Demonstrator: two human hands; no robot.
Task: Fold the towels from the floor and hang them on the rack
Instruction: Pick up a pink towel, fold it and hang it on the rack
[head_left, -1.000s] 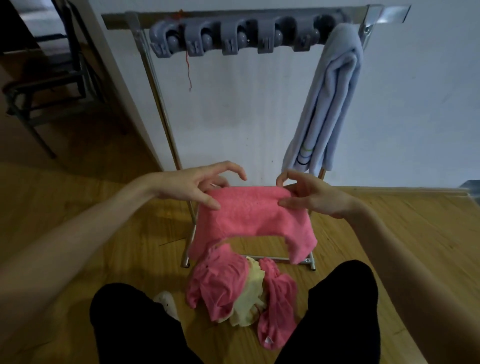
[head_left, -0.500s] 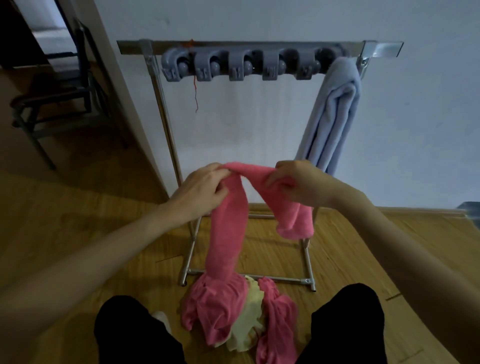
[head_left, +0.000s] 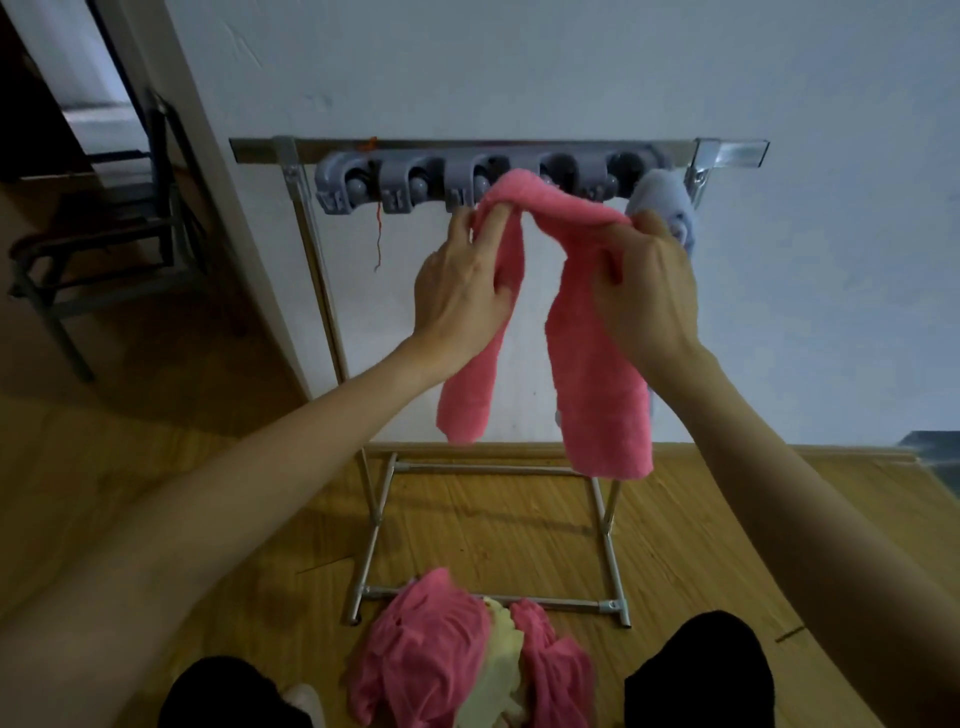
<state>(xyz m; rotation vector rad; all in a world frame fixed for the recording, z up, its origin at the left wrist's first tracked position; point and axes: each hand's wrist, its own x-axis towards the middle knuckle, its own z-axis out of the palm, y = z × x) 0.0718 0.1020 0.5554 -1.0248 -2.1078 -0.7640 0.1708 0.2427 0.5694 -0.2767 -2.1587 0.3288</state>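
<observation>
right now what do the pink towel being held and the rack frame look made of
Pink towel: soft fuzzy cloth, probably terry or microfibre; it drapes limp with a napped, matte surface. Rack frame: metal tubing, likely steel or aluminium; it looks thin, silvery and slightly shiny.

Towel pile (head_left: 467, 660) before rack (head_left: 498, 153)

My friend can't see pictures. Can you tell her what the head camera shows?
Two hands, left hand and right hand, hold a folded pink towel up at a metal rack, where a pale blue towel hangs. More pink and yellow towels lie on the wooden floor.
</observation>
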